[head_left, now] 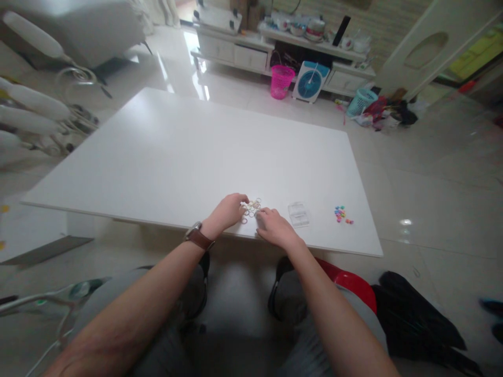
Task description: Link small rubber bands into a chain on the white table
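A small pile of thin, pale rings (253, 205) lies near the front edge of the white table (220, 152). My left hand (230, 212) rests at the pile's left side, fingers curved around it and thumb apart from them. From the right, my right hand (275, 226) reaches in, its fingertips touching the pile's edge and its thumb held apart. One reddish ring (244, 221) sits just in front of the others. Whether a single ring is between any fingers is too small to tell.
Right of my hands lies a clear plastic case (299, 214), then a cluster of small coloured pieces (340, 213). A red stool (356, 288) is below the table's edge. Across the floor stand a pink basket (281, 81), a blue fan (310, 82) and a low cabinet (251, 56).
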Tool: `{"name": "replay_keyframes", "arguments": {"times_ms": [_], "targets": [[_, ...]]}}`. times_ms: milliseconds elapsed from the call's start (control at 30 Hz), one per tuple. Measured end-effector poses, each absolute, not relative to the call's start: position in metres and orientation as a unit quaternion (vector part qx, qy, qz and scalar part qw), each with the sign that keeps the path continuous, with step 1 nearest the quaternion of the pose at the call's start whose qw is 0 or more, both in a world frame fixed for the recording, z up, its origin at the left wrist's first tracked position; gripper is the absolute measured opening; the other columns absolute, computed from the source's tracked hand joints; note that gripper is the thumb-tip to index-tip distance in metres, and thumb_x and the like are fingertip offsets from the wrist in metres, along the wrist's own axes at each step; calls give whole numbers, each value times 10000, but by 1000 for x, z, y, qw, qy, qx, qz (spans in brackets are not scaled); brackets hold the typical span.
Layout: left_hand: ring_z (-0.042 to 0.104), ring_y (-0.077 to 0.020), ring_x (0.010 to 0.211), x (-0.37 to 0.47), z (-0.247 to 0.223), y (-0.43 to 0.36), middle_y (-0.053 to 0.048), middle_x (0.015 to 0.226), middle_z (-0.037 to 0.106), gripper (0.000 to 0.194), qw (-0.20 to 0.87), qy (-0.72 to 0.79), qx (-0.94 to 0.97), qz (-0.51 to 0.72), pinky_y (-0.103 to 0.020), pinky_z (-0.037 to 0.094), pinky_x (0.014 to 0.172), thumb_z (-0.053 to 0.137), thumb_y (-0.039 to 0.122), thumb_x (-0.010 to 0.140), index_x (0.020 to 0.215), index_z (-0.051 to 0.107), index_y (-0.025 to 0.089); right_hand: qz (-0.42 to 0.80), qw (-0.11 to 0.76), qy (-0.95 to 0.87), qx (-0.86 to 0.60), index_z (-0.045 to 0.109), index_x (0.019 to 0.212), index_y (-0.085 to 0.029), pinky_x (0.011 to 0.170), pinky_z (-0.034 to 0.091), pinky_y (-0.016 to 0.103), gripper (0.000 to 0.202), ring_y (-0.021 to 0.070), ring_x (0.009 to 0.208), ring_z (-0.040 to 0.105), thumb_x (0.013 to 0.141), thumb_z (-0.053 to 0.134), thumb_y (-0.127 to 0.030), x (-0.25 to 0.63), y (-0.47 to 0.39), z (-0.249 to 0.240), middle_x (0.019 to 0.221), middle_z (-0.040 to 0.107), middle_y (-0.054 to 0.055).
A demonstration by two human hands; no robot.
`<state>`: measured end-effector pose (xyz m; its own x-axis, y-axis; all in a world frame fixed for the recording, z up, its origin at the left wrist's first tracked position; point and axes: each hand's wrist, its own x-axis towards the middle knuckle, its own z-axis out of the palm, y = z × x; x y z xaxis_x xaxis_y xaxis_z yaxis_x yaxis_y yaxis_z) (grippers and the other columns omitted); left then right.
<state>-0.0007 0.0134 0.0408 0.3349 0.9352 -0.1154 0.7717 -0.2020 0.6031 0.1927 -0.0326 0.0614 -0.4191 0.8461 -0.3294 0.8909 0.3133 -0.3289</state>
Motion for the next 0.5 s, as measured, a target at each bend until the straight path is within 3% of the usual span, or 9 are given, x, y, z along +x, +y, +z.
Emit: {"name": "replay_keyframes", "arguments": {"times_ms": [233, 500], "targets": [[655, -216, 823, -1, 35, -1, -91, 1021, 632, 261, 250, 543, 799, 54, -321, 509, 804, 616, 107, 831, 1067, 697, 182, -254, -48, 808, 530, 485, 1456, -196, 1072, 422, 357, 557, 228, 1248, 528, 902, 543, -197, 189, -25, 62, 1407, 576, 104], [591, -186, 745, 3, 14, -1, -92, 934, 596, 210, 248, 545, 795, 93, -309, 491, 783, 485, 82, 895, 882, 679, 160, -211, -31, 796, 566, 629, 1281, -194, 1044, 438, 365, 368, 245, 1177, 546, 926, 552, -257, 191, -23, 64, 1288, 635, 101]]}}
